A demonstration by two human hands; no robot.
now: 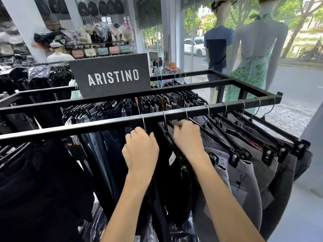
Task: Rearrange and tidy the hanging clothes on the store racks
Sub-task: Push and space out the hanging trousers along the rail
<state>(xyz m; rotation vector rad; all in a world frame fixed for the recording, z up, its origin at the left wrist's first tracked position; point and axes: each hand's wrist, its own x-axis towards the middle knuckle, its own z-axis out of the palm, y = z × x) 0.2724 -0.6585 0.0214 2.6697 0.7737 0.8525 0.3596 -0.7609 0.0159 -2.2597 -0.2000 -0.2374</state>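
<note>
A black metal rack (104,125) runs across the view, its near rail hung with trousers on black clip hangers. Dark jeans (103,147) hang left of my hands, black trousers (173,173) between them, and grey trousers (244,172) fan out to the right. My left hand (140,152) is just under the rail with fingers curled round a hanger's metal hook. My right hand (187,137) has its fingers curled at the neck of the neighbouring hanger on the black trousers. What the fingertips hold is partly hidden.
A dark "ARISTINO" sign (111,75) stands on the rack's middle. Two mannequins (218,46) (257,55) stand at the shop window to the right. Another rack of dark clothes (35,74) and a person (58,53) are at the back left, before shelves of bags.
</note>
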